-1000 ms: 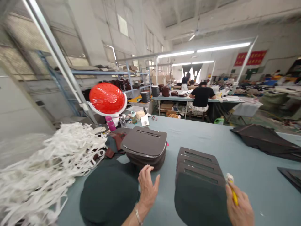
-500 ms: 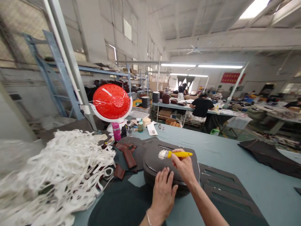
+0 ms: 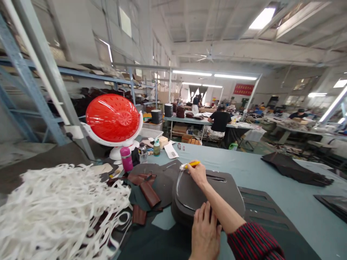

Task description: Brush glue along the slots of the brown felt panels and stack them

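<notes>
Two hands [image 3: 205, 231], one yellow brush [image 3: 191, 165]

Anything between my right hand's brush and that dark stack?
Nothing visible: the brush in your right hand appears to touch the dark stack at its far left; your left hand rests at its near edge.

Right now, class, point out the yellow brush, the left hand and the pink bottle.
Yellow brush [image 3: 193, 164]: head view, on its handle.
Left hand [image 3: 205, 230]: head view, on its back.
Pink bottle [image 3: 126, 160]: head view, on its side.
</notes>
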`<state>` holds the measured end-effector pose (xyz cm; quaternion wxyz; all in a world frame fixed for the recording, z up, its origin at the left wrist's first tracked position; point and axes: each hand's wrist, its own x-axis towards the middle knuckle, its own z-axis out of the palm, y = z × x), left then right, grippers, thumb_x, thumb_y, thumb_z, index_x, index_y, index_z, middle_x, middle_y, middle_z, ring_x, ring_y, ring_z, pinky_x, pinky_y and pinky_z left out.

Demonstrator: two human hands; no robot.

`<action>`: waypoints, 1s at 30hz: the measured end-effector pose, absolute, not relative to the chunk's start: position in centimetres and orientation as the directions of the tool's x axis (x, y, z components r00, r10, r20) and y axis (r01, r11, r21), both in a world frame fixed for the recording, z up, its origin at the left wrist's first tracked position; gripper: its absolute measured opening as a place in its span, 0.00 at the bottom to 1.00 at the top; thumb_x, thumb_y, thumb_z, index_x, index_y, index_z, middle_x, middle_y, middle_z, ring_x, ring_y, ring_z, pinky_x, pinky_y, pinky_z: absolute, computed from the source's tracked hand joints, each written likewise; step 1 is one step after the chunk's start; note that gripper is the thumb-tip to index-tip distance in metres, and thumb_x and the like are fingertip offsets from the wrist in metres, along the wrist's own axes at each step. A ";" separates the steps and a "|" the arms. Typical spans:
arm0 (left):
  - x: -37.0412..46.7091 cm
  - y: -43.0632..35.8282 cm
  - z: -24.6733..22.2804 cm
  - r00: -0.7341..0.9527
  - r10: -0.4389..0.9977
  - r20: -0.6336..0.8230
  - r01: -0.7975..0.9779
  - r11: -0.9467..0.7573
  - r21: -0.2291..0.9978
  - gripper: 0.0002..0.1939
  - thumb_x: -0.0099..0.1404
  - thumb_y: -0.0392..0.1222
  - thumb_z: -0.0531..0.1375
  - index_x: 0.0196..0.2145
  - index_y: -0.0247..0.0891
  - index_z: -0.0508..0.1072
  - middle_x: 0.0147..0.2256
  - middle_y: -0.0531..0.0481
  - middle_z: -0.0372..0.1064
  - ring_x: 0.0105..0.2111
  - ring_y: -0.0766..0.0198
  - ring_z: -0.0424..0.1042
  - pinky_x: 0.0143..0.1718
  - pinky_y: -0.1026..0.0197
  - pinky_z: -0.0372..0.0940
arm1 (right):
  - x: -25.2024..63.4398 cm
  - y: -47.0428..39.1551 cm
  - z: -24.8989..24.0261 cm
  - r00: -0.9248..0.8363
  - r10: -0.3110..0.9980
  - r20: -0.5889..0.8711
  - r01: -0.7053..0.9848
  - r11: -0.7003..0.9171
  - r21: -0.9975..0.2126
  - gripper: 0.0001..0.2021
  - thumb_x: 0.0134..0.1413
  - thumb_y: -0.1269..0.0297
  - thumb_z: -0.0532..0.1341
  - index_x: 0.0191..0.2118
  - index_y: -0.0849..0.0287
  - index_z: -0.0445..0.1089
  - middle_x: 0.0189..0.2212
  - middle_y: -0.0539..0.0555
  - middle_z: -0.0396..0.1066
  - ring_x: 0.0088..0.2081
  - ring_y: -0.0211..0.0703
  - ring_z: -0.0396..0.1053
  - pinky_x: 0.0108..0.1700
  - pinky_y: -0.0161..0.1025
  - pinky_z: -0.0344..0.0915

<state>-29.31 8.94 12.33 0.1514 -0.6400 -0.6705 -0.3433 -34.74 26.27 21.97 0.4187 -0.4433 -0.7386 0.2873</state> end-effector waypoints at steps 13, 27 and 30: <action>-28.0 8.8 14.1 -0.249 0.769 0.589 0.920 -0.003 0.393 0.17 0.66 0.44 0.53 0.52 0.47 0.68 0.53 0.49 0.66 0.52 0.57 0.63 0.53 0.49 0.59 | -18.7 30.4 22.3 0.239 0.868 0.435 0.762 0.110 -0.638 0.14 0.47 0.59 0.54 0.31 0.61 0.72 0.25 0.57 0.73 0.30 0.47 0.71 0.34 0.37 0.61; -27.5 9.1 14.3 -0.238 0.713 0.659 0.949 0.026 0.315 0.14 0.65 0.41 0.55 0.47 0.47 0.72 0.49 0.49 0.69 0.46 0.58 0.65 0.46 0.53 0.60 | -17.5 29.7 22.3 0.304 0.908 0.288 0.598 0.053 -0.799 0.12 0.41 0.61 0.56 0.26 0.60 0.74 0.23 0.56 0.73 0.31 0.48 0.72 0.33 0.36 0.63; -27.3 8.9 14.8 -0.231 0.740 0.632 0.951 0.035 0.306 0.14 0.65 0.41 0.54 0.48 0.46 0.72 0.49 0.48 0.69 0.47 0.57 0.65 0.46 0.53 0.59 | -12.6 30.6 23.0 0.388 0.879 0.279 0.606 -0.016 -0.795 0.14 0.42 0.60 0.53 0.25 0.61 0.73 0.22 0.58 0.73 0.32 0.50 0.72 0.33 0.37 0.62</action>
